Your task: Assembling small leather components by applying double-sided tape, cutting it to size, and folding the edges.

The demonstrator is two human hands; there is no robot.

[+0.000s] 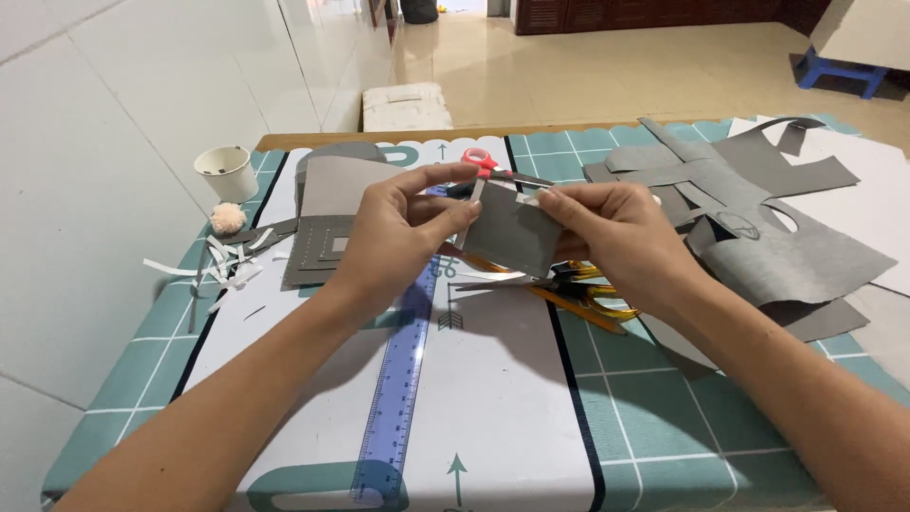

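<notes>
Both hands hold one small grey card piece [512,235] above the table, tilted toward me. My left hand [403,232] pinches its upper left edge, where a thin white strip [477,192] stands up. My right hand [607,232] grips its upper right corner, thumb and forefinger on a small white tab [529,199]. Below the hands lie yellow-handled scissors [583,296] and a blue transparent ruler [398,389].
Red-handled scissors [482,159] lie behind the hands. Grey card offcuts [758,218] pile up at the right, folded grey pieces [327,223] at the left. A white paper cup [227,173], a pale pompom [227,218] and white paper slivers [213,270] sit near the table's left edge.
</notes>
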